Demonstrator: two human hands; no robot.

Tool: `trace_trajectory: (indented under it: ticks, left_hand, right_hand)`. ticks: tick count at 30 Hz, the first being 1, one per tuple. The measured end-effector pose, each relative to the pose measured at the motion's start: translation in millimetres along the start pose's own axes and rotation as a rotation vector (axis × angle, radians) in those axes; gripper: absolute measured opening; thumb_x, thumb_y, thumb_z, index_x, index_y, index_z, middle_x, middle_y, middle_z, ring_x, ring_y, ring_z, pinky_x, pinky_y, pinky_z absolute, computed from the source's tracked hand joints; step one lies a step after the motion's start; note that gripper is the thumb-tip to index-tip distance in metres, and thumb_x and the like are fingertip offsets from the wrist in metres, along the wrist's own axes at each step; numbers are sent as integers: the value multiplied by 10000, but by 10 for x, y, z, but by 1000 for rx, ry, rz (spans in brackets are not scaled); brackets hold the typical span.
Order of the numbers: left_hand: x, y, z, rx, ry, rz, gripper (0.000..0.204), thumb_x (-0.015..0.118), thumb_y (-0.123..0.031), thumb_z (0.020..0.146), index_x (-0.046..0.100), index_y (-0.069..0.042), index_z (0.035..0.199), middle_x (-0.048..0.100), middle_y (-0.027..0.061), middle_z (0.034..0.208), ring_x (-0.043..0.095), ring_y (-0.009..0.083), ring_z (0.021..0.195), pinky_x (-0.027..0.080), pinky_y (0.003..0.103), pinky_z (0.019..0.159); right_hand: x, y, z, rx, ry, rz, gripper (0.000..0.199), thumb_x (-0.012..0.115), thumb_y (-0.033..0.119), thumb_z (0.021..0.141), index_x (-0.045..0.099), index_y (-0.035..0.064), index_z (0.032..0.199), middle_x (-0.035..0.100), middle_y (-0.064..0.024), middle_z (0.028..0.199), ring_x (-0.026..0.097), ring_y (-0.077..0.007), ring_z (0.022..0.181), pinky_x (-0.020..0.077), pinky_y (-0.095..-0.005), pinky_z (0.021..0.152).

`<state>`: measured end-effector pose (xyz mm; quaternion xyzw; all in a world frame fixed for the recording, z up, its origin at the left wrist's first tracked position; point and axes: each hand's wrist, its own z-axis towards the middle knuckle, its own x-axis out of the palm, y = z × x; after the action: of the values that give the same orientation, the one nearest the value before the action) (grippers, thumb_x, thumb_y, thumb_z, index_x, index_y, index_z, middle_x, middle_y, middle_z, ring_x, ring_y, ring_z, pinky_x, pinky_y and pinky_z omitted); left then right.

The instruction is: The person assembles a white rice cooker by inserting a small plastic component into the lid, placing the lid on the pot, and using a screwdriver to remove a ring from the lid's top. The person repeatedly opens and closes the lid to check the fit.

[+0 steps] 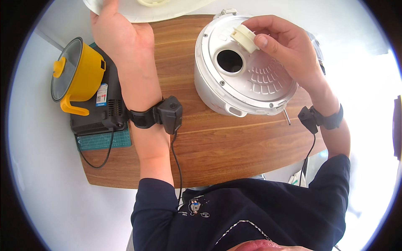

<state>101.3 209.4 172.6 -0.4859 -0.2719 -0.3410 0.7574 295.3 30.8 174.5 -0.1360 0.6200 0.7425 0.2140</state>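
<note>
Two hands up: your right hand [284,44] pinches small cream plastic part [245,37] between fingers, just above round hole [230,61] in upturned cooker body [243,71]. Your left hand [119,35] rests fingers closed on white lid [138,10], far left of cooker body, on tabletop [209,142].

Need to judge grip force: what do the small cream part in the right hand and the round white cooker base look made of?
Small cream part: looks like matte moulded plastic, with ridged, dull faces. Round white cooker base: probably glossy plastic or painted metal; it shows moulded ribs, screws and soft highlights, so I cannot tell which. The right hand pinches the part.
</note>
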Motion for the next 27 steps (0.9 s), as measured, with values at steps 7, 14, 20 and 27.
trace_trajectory:
  ticks: [7,14,20,27]
  left_hand:
    - [-116,-97,13,-60,106,-50,431,553,-131,1048,479,64,1426,585,191,1399,593,324,1251,458,451,1108]
    - [-251,-5,239,-33,29,111,431,502,-51,1058,421,18,1476,548,167,1434,570,328,1302,476,532,1112]
    - [-174,68,137,-18,46,63,414,501,-61,1046,433,14,1448,581,144,1355,604,302,1221,508,486,1066]
    - [-79,64,-16,-31,9,65,393,510,-84,1052,445,2,1430,574,143,1362,599,297,1226,512,462,1066]
  right_hand:
    - [-26,-11,-37,0,-206,-79,366,623,312,1053,684,25,1272,723,-40,1048,636,-94,862,541,-268,855]
    - [-67,101,-50,-110,-553,452,400,434,362,1131,620,8,1111,622,-23,923,548,-88,836,459,-254,742]
    - [-125,-113,-54,-14,-629,451,406,411,371,1137,631,33,1090,606,-8,882,538,-86,771,446,-251,712]
    - [-126,-330,-130,-54,-592,368,350,609,321,1060,713,33,1230,714,-12,1009,589,-73,797,515,-252,790]
